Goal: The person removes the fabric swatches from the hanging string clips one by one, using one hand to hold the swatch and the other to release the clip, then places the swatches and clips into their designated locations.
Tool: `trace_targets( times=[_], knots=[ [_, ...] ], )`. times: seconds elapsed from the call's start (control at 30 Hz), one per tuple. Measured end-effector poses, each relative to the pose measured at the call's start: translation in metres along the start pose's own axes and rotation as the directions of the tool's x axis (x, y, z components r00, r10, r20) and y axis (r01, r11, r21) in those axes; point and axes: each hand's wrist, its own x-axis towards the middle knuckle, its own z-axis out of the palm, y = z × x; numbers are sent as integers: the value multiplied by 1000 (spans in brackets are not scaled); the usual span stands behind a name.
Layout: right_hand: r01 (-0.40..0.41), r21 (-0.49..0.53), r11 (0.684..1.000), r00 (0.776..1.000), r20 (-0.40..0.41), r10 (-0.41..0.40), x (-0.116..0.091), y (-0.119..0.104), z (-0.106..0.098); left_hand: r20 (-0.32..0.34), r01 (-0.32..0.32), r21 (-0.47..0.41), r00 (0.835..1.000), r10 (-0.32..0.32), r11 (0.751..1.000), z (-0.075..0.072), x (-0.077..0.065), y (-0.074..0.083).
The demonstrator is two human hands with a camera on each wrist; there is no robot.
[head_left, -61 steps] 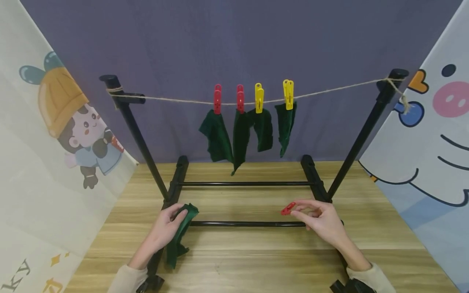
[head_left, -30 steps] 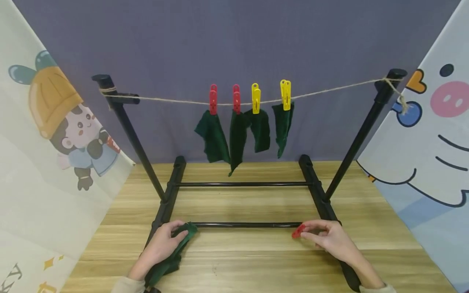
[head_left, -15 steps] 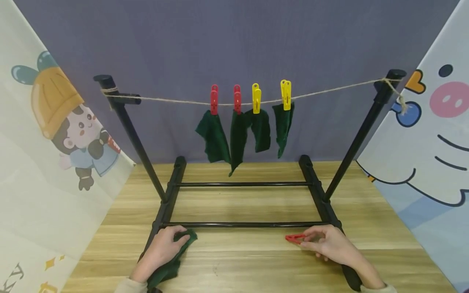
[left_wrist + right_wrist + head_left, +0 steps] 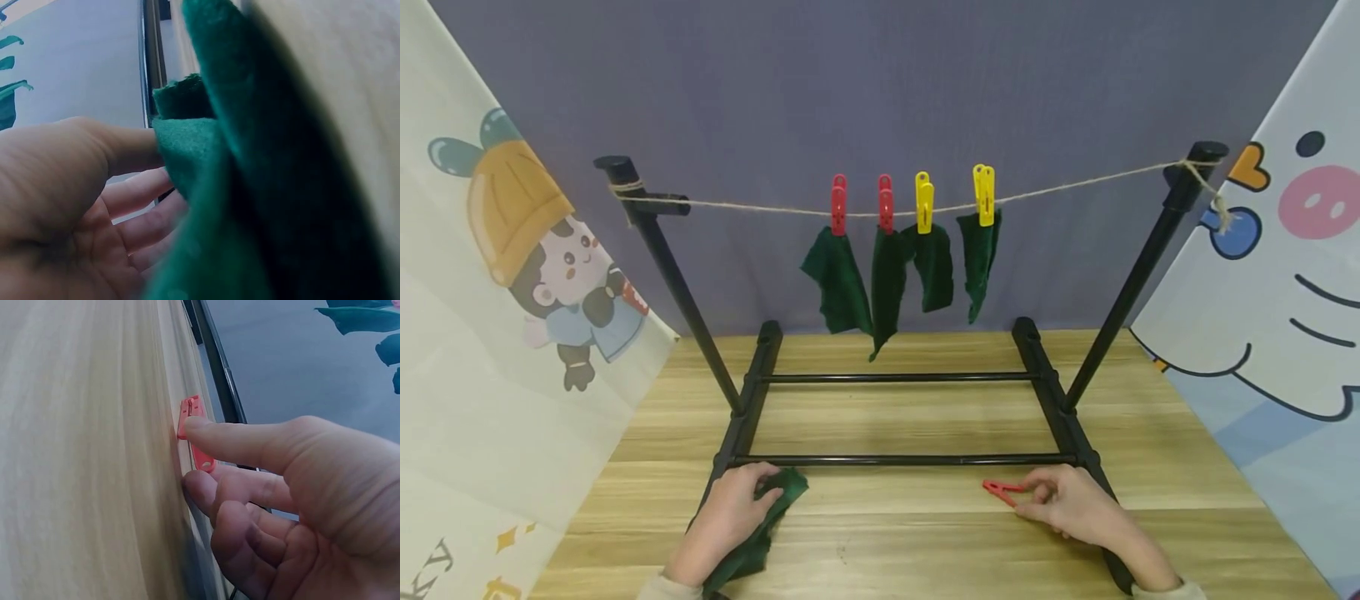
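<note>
The letters "ky" [image 4: 432,567] stand on the pale left panel [image 4: 482,433]

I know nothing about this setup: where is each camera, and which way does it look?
Head: worn on the person's head, facing forward and down at the black rack; left grip, right grip and cuffs show.
Left wrist: worn on that wrist, looking past the palm at the held green cloth; that grip's thumb and fingers show.
Right wrist: worn on that wrist, looking toward the red clothespin; that grip's thumb and fingers show.
Shared: the clothespin appears in both the head and right wrist views.
</note>
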Motion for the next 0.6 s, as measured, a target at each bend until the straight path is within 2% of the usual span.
trace_targets(
  times=[0.2, 0.4, 0.53, 0.6],
  knots=[
    [9, -29, 1000, 1000, -10, -9, 0, -1, 1, -7, -29, 82, 1000, 30, 996, -1, -1, 4],
    [26, -52, 998, 1000, -14, -27, -3, -8, -4, -12, -30, 137, 999, 32, 990, -3, -4, 8],
    [78, -50, 996, 996, -36, -80, -4, -18, -13, -18, -34, 134, 999, 37, 990, -8, -4, 9],
    [109, -40, 993, 993, -40, -111, -4, -23, -17, -10, -24, 103, 1000, 25, 994, -13, -4, 10]
  ],
)
